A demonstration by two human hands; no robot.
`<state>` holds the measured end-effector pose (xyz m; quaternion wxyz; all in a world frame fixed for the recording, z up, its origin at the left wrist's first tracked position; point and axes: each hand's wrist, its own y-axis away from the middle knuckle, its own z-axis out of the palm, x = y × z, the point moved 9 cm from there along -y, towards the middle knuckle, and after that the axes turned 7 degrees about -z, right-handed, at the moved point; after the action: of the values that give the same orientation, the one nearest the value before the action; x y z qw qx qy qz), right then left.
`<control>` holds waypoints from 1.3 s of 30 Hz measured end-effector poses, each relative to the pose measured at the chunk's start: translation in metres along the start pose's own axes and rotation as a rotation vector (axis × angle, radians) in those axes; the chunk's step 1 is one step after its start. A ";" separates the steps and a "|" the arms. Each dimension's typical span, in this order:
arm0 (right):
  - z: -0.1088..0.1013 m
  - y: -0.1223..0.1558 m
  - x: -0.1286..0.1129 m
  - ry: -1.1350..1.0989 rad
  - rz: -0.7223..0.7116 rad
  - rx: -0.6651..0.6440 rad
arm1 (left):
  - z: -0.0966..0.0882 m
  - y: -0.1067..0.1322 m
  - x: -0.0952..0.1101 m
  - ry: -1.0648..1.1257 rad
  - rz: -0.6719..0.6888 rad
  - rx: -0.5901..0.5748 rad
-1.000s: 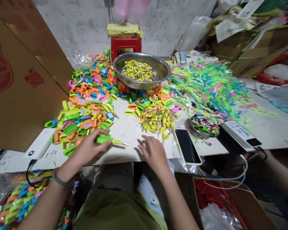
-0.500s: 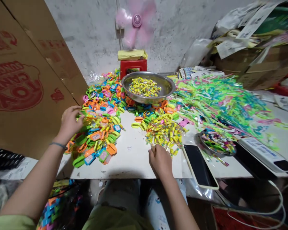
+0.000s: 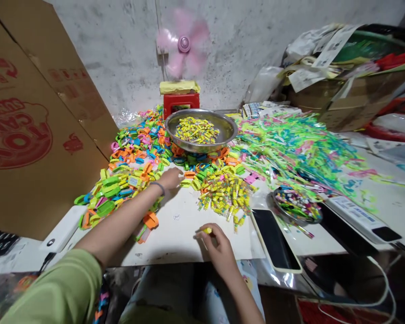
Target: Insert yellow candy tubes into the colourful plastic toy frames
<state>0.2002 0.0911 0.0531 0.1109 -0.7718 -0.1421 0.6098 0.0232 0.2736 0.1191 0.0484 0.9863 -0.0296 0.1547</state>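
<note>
one wide round bowl of shiny silver metal (image 3: 227, 128) sits among heaps on a flat white table (image 3: 175, 240), with lots of small yellow tube-shaped bits (image 3: 197, 130) inside. left of the bowl is a heap of bright plastic loops (image 3: 130, 153) in many colors. in front of the bowl, a bit to its right, is a pile of yellow bits (image 3: 226, 193). right of the bowl lie long thin green, blue and pink plastic strips (image 3: 300, 139). behind it are a red plastic stool (image 3: 168, 105), a pink fan (image 3: 184, 44) with blurry blades, and a gray wall (image 3: 121, 49) with dark spots. a big brown cardboard box (image 3: 70, 108) with red printing stands well left of the bowl.

the left hand (image 3: 170, 179) is just in front of the bowl, by some loops; i cannot tell if its fingers are spread or pinching. the right hand (image 3: 220, 247) is well in front of the bowl, thumb and fingers pinching one small yellow bit (image 3: 207, 230).
</note>
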 end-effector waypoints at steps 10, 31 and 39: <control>-0.023 0.006 -0.015 0.147 -0.022 0.059 | 0.036 0.066 0.039 0.400 0.209 -0.180; 0.001 0.025 -0.087 0.378 -0.323 0.035 | 0.027 0.204 0.018 0.730 0.146 -0.044; 0.027 0.031 -0.064 0.708 -0.141 -0.247 | 0.049 0.204 0.016 0.767 0.094 -0.312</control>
<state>0.1624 0.0395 0.0947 0.1008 -0.9305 -0.2203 0.2748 0.0380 0.0651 0.0947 0.1975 0.8358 -0.0774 0.5065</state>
